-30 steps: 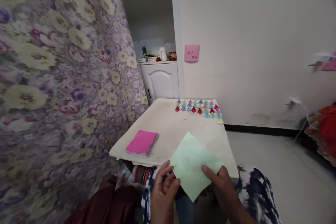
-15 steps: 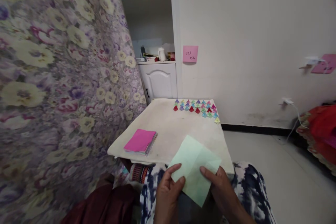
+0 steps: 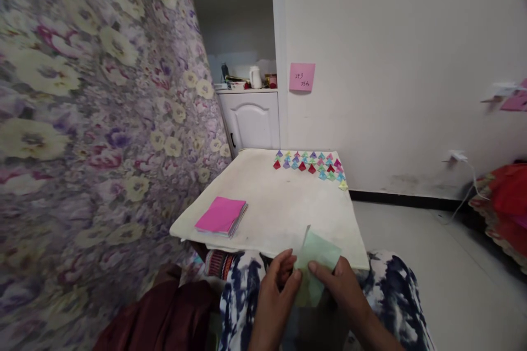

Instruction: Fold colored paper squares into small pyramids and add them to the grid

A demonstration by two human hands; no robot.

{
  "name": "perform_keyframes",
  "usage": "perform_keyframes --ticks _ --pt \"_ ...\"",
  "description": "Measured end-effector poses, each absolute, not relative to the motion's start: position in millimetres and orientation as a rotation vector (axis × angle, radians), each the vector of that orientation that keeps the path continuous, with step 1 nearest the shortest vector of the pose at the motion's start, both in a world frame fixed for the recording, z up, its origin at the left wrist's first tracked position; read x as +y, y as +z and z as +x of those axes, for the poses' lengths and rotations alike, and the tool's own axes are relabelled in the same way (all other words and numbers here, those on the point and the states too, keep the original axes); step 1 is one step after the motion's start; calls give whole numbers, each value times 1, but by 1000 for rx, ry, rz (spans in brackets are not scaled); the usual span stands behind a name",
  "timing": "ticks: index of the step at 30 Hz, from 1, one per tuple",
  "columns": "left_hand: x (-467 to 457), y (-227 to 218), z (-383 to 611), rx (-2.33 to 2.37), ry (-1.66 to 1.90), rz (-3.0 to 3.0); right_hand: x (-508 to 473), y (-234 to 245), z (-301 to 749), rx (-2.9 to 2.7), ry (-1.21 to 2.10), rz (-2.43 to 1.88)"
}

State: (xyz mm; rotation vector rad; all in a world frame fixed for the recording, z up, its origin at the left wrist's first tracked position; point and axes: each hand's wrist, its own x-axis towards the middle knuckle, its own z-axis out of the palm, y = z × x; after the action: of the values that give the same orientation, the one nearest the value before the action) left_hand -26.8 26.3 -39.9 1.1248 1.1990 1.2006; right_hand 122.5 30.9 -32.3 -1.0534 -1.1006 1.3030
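Note:
A pale green sheet of paper (image 3: 319,255) is held above my lap at the table's near edge, its left part bent over toward the right. My right hand (image 3: 343,288) grips it from the right, thumb on top and fingers behind. On the left, my left hand (image 3: 280,285) pinches the bent left edge, with its fingers curled and partly hidden. A stack of coloured paper (image 3: 221,215), magenta on top, lies at the table's left front. Small folded paper pieces (image 3: 307,165) in several colours are lined up in rows along the far right edge.
The cream-covered table (image 3: 263,197) stands before my knees. A flowered curtain (image 3: 123,120) hangs at left, and a white cabinet (image 3: 255,120) is behind. A pink note (image 3: 302,77) sticks to the wall; a charger cable (image 3: 473,175) hangs at right near red cloth (image 3: 504,192).
The green sheet was spread nearly flat between both hands; now its left side is bent over and it looks smaller. My left hand has moved right, closer to my right hand.

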Motion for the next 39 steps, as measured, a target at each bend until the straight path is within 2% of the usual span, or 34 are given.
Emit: perform_keyframes --ticks 11,17,19,22,24,39 --pt "27 -41 -22 1040 1104 1092 33 -34 121 -1443 1130 -1252" --pt "27 -47 -23 1048 1144 980 37 -41 126 -1328 919 -1303" --pt "27 -45 -22 1043 1150 955 40 -46 129 -1261 1004 -1254" --pt "26 -46 -21 1061 1158 923 41 -53 129 -1208 1364 -1008" --pt "27 -49 -20 1079 1172 909 40 -56 128 -1187 1489 -915" --pt "52 -70 -20 988 1112 944 65 -53 136 -1326 1394 -1072"
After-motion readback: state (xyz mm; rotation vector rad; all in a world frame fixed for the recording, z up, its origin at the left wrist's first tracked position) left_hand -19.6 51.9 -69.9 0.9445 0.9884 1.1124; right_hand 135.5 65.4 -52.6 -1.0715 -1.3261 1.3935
